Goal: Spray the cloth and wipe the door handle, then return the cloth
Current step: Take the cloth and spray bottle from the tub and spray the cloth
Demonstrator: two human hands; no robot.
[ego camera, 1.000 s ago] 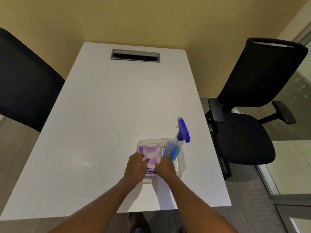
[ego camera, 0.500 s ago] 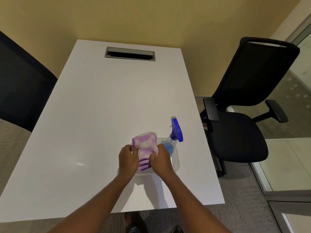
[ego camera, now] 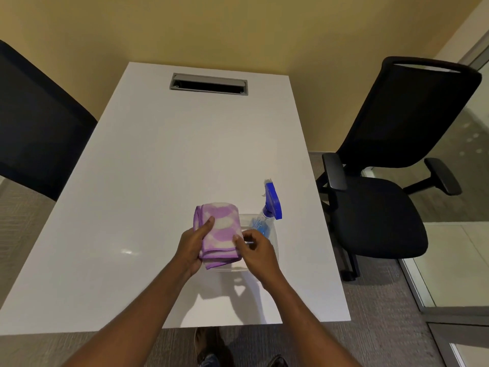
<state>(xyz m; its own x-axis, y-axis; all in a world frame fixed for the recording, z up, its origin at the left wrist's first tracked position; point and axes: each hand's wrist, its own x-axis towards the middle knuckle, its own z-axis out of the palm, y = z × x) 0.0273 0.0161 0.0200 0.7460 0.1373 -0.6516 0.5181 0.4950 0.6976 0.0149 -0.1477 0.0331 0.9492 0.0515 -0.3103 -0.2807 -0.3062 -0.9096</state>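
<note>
A folded purple-and-white cloth is held above the left part of a clear plastic container on the white worktop. It is gripped by the left hand, thumb laid across its top, and its right edge is pinched by the right hand. A blue spray bottle is propped at a slant in the container's right side. A black chair is seen to the right.

soft purple-white cloth, clear plastic tub, glossy white table
</note>
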